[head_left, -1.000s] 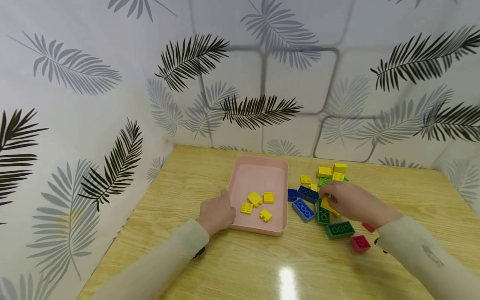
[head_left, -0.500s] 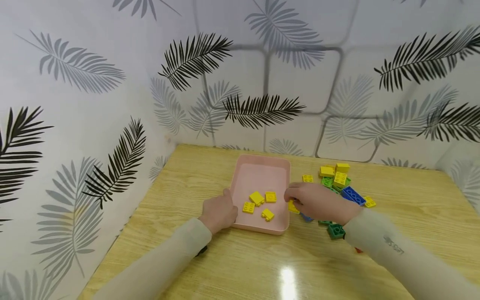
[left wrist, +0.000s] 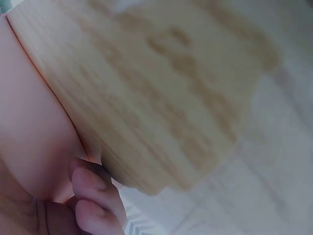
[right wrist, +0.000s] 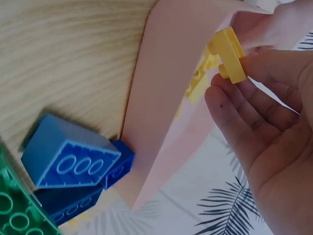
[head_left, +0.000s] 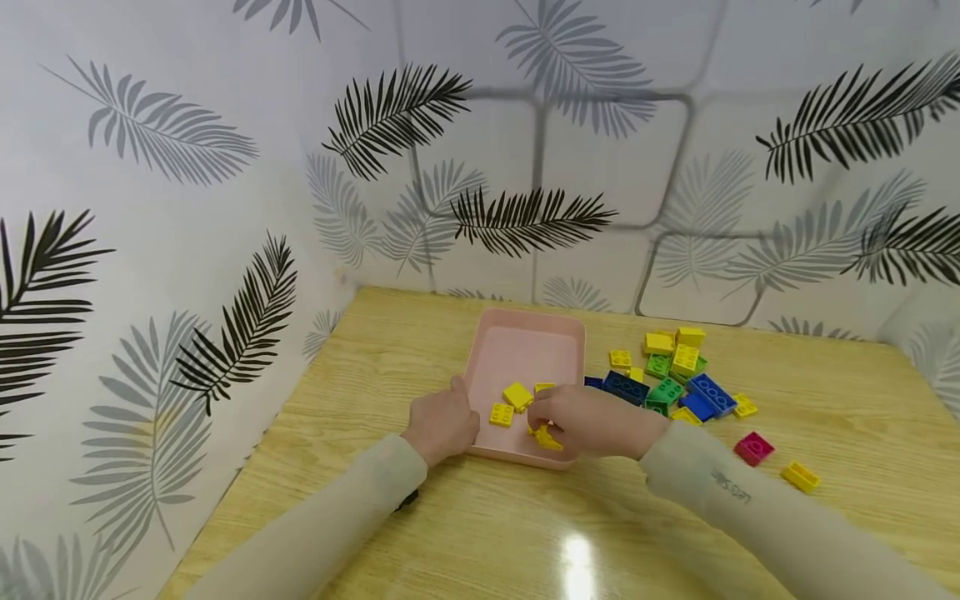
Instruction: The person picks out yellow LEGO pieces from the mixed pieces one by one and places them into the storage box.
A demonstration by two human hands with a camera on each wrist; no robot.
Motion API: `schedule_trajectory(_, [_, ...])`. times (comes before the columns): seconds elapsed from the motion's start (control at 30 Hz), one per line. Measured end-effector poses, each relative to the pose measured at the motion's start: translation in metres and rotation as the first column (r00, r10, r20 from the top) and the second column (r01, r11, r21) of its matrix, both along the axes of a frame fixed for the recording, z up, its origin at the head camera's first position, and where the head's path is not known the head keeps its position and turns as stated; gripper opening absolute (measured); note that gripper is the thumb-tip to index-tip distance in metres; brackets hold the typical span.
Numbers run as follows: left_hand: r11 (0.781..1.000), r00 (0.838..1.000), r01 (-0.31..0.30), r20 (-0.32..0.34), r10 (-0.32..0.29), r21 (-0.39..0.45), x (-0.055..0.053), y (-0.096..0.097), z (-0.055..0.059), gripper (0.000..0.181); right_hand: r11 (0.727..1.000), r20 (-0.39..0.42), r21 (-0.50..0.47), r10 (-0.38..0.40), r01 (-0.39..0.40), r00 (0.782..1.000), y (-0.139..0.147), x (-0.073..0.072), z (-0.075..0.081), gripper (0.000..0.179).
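A shallow pink tray (head_left: 528,354) stands on the wooden table with several yellow toy building bricks (head_left: 502,415) in its near half. My left hand (head_left: 445,421) holds the tray at its near left side; curled fingertips (left wrist: 90,181) show against the pink wall in the left wrist view. Over the tray's near right part is my right hand (head_left: 592,421). Between thumb and fingers it pinches a small yellow brick (right wrist: 231,56), tilted, above other yellow bricks. From the head, the right hand partly hides the tray's right side and the bricks beneath.
Right of the tray lies a loose heap of blue, green and yellow bricks (head_left: 666,389). A blue brick (right wrist: 73,154) is close to the tray's right wall. A red brick (head_left: 753,448) and a yellow brick (head_left: 800,476) lie nearer the right sleeve. Leaf-patterned cloth (head_left: 525,150) hangs behind the table.
My right hand has moved left from the brick heap, carrying the yellow brick across the tray's right rim to over its inside. The left hand has stayed at the tray's side.
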State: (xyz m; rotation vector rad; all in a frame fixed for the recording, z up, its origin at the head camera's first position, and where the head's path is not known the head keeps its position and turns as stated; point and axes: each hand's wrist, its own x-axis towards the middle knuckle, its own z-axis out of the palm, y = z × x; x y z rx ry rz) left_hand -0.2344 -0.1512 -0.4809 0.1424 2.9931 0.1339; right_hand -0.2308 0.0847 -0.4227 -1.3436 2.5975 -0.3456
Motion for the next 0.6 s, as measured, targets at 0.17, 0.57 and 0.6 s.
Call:
schedule_trajectory(0.17, [1.000, 1.000, -0.002, -0.007, 0.002, 0.015, -0.001, -0.001, -0.001, 0.043, 1.000, 0.015, 0.022, 0.001, -0.002, 1.000, -0.005, 0.001, -0.007, 0.018])
schedule_trajectory(0.57, [1.000, 1.000, -0.008, 0.011, 0.007, 0.024, 0.001, -0.001, 0.001, 0.059, 0.998, -0.060, 0.047, 0.032, -0.029, 0.998, -0.005, 0.007, -0.018, 0.010])
schedule_trajectory(0.6, [1.000, 1.000, -0.010, 0.011, 0.010, 0.020, 0.001, -0.001, 0.001, 0.059, 0.999, -0.064, 0.046, 0.029, -0.026, 0.998, -0.005, 0.007, -0.018, 0.011])
